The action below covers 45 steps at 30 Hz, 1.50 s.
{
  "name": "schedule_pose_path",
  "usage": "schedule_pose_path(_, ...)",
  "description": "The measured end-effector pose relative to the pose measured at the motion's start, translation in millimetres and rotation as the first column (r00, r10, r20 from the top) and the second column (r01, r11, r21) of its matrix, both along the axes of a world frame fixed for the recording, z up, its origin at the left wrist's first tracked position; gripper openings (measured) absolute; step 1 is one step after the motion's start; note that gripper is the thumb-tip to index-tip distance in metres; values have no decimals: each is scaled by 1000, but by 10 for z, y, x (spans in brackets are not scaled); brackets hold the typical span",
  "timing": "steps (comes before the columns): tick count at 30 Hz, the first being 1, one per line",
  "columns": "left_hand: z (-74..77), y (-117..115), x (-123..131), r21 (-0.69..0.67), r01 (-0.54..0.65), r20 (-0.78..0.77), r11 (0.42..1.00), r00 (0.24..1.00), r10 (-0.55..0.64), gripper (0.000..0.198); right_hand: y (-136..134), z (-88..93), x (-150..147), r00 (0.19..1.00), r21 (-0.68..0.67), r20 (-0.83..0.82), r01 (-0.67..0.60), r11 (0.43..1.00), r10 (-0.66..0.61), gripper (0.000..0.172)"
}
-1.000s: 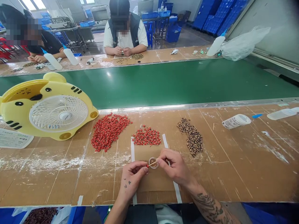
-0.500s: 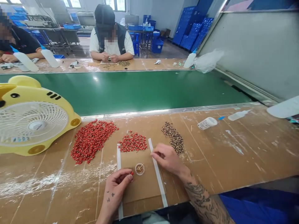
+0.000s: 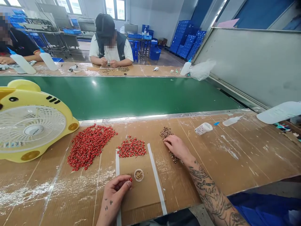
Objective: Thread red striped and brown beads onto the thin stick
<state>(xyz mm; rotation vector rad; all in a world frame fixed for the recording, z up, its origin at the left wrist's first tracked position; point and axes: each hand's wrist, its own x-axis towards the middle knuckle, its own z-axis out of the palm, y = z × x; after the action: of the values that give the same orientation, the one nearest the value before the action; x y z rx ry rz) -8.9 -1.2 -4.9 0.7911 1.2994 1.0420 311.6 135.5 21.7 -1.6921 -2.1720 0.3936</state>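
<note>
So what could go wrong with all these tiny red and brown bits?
The right hand is touching the loose brown pieces, so it might scatter them. The small round dish sits close to the left hand, so a bump could tip it. The yellow fan beside the red pile might blow pieces around, but I can't tell whether it's running.

Two hands work by a small round dish (image 3: 139, 175).
The left hand (image 3: 115, 191) pinches a tiny red bead (image 3: 130, 180) just beside the dish; the right hand (image 3: 176, 147) touches brown beads (image 3: 166, 133) up past it.
</note>
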Motion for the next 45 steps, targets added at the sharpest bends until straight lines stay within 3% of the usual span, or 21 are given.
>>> schedule_pose_path(7,162,53,57,42,-32,-4,999,999,32,28,-269,203,-162,971,-24,-235,-47,999,40,19)
schedule_pose_path(11,288,87,163,148,-22,14,989,1000,20,20,-574,311,-536,779,-35,-613,-196,980,134,15)
schedule_pose_path(14,367,91,216,255,-23,20,967,1000,18,12,-755,348,-852,663,-29,-726,-295,955,183,13)
schedule_pose_path(19,475,74,211,413,0,-138,911,988,62,7,-892,330,-1152,589,-50,-790,-340,939,171,10)
schedule_pose_path(24,497,55,210,507,67,-291,859,952,98,14,-932,309,-1178,619,-65,-768,-330,942,163,6)
schedule_pose_path(31,484,65,222,574,110,-351,811,928,122,16,-943,396,-1195,647,-25,-730,-348,937,220,9)
schedule_pose_path(36,495,65,195,536,128,-335,835,940,70,16,-933,398,-1187,620,-82,-764,-370,925,180,11)
schedule_pose_path(41,516,53,186,510,95,-257,855,965,46,15,-903,318,-1181,485,-224,-874,-389,894,-8,19)
schedule_pose_path(45,549,47,190,494,97,-233,864,972,25,17,-912,289,-1165,505,-251,-863,-391,885,-22,22)
